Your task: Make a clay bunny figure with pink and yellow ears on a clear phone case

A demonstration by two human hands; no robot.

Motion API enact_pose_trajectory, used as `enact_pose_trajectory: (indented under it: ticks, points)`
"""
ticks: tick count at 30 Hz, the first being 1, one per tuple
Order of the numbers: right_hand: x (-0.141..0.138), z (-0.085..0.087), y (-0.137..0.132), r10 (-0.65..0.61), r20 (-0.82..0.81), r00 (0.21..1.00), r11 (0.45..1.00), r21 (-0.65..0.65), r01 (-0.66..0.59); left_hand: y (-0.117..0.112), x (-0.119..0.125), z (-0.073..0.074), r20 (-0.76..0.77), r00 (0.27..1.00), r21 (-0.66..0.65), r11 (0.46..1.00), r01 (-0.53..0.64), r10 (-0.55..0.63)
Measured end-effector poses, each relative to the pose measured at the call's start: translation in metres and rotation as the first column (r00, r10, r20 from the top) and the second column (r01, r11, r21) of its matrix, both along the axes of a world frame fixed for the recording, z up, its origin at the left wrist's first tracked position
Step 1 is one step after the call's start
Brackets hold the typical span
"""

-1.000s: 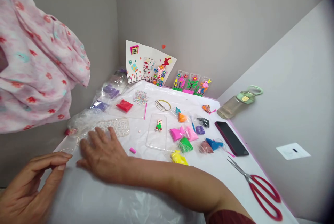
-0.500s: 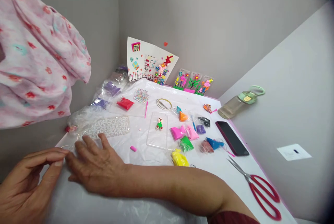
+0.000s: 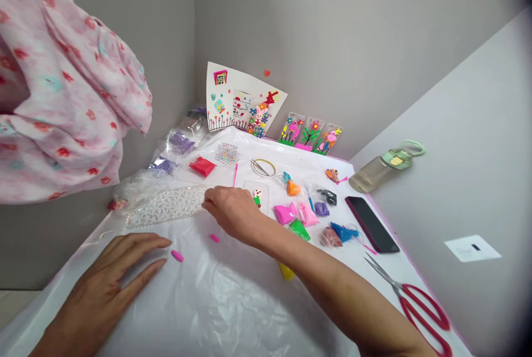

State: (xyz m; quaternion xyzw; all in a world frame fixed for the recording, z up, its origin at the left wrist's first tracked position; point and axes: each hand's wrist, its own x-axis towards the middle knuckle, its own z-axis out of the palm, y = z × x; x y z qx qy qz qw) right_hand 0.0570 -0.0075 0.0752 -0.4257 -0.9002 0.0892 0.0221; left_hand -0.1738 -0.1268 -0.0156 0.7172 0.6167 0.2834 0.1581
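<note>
Over on the plastic-covered desk point(image 3: 233, 312), the patterned clear case point(image 3: 166, 204) lies with its long axis running left-right. Its right end is touching the right grip point(image 3: 233, 213), fingers curled there, can't tell if they've actually pinched it. The left grip point(image 3: 103, 285) is flat and splayed, holding nothing, with a pink clay bit point(image 3: 177, 255) just off its fingertips.

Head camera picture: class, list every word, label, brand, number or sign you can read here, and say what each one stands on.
No text in this picture can be read as words or numbers.
Decorated card leaning on the wall: drawings and small marks, too small to read.
Water bottle: a yellow label near its cap, blurred.
White slip at the right: one dark mark, too small to read.
Sticker sheet: tiny coloured shapes, unreadable.
</note>
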Motion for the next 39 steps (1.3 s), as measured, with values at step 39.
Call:
enact_pose_trajectory:
  ticks: [39]
  points:
    - [0.134, 0.006, 0.07, -0.552, -0.79, 0.267, 0.763, -0.607, -0.222, 0.175, 0.147, 0.083, 0.609, 0.768, -0.124, 0.932, 0.342, -0.2]
